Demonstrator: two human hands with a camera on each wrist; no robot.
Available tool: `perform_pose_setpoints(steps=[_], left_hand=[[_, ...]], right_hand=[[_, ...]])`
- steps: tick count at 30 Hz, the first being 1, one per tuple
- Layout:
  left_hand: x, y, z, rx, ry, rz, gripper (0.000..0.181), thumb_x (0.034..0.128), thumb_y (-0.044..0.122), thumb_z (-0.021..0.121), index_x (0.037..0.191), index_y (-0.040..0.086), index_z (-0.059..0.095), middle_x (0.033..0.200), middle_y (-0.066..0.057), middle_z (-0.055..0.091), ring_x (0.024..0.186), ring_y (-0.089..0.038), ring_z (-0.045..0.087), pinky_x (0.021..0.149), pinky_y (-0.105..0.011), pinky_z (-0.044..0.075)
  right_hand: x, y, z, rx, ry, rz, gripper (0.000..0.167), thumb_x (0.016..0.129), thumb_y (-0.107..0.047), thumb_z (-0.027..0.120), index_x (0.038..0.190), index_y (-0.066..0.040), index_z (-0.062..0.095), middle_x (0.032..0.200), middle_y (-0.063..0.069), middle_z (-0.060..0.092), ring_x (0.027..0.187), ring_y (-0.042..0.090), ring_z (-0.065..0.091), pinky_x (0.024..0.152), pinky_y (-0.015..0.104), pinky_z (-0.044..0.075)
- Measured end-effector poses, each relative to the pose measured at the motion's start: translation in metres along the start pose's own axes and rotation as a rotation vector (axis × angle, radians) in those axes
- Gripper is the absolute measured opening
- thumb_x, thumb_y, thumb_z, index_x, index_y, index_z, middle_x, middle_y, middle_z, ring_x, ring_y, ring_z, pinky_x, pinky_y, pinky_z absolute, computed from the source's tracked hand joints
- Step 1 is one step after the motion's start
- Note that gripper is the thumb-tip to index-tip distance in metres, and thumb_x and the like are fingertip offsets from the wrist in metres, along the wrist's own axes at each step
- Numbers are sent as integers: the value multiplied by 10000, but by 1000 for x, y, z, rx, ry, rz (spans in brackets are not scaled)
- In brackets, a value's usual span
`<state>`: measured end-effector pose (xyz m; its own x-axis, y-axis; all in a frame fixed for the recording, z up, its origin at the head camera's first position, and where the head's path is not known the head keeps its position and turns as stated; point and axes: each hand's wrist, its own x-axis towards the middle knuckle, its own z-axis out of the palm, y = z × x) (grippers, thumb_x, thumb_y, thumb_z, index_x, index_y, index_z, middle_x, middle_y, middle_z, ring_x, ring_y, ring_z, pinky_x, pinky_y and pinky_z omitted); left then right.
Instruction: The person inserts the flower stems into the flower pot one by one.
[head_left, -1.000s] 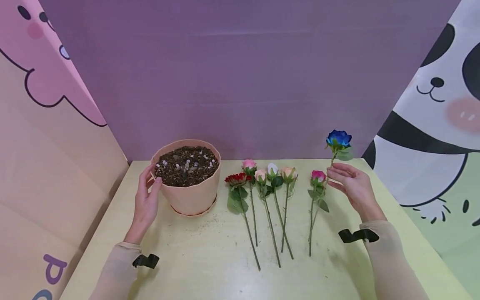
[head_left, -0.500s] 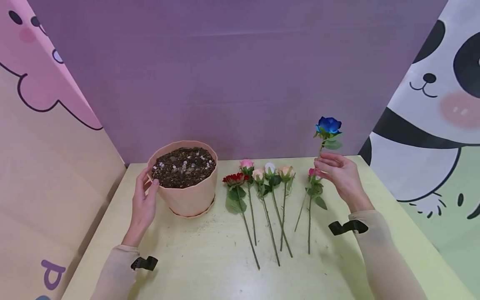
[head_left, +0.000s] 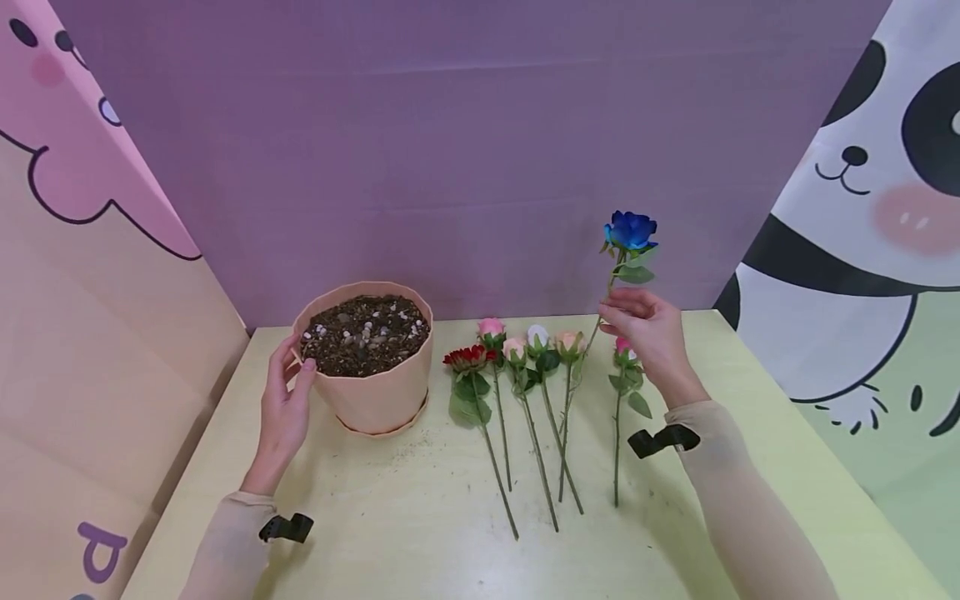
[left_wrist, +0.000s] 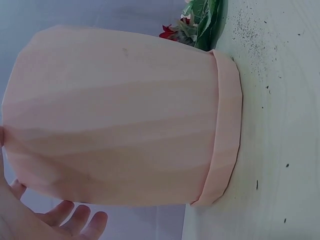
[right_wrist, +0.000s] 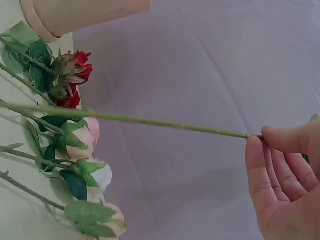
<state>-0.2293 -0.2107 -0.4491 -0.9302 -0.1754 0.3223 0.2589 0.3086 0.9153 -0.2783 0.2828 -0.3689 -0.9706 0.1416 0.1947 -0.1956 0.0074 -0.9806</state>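
My right hand [head_left: 647, 333] pinches the stem of a blue artificial rose [head_left: 632, 231] between thumb and fingers. The bloom points up, and the stem slants down to the left above the flowers on the table. In the right wrist view, the green stem [right_wrist: 165, 123] runs from the fingertips across the picture; its bloom is out of view there. At the left, my left hand [head_left: 285, 408] holds the near left side of a pink flower pot [head_left: 378, 400], thumb and fingers curved at its rim. Dark soil [head_left: 365, 333] with pale pebbles fills the pot.
Several artificial flowers lie right of the pot, including a red flower [head_left: 468, 358], a light pink rose [head_left: 492, 327] and a white rose [head_left: 537, 335]. A magenta rose [head_left: 624, 346] lies partly behind my right hand. Soil crumbs dot the table [head_left: 420, 517]. A purple backdrop [head_left: 480, 150] stands behind.
My right hand has moved left and upward with the blue rose, from beyond the magenta rose towards the flower row. The left hand stays at the pot. The view has shifted slightly.
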Motion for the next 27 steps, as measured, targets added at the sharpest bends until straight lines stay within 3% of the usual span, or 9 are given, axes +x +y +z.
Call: perform_pose_setpoints(steps=[9,16,22,27], left_hand=[[-1,2,-1,3,4,-16,566,1149,317,451,1683,209,299,1718,-121,347,1505,-369,403,1178,-554,365],[-1,3,-1,1,-5,-10,566,1151,315,449,1684,207,293,1717,-134,345,1506,-373,398,1179,-558,364],[0,1,0,0,1,1,562,1148,309,449,1680,214,297,1698,-144,370,1482,-381,411,1173,-580,359],[1,0,1,1,3,9,560,1149,300,448,1679,203,295,1703,-147,362,1493,-387,404,1201,-604,346]], right_hand=[[7,-10,35,2,-41,-36,287,951,-14,774,1203,47,650,940,-108,794,852,50,763,758,222,631],[6,-14,47,-3,-58,-27,248,967,-21,759,1193,-2,658,971,-112,786,877,51,759,786,231,633],[6,-20,54,7,-68,-39,349,968,-17,753,1273,90,621,979,-109,784,884,63,766,806,268,641],[6,-27,61,35,-78,-28,343,967,-31,760,1271,63,634,995,-87,790,887,73,772,822,288,643]])
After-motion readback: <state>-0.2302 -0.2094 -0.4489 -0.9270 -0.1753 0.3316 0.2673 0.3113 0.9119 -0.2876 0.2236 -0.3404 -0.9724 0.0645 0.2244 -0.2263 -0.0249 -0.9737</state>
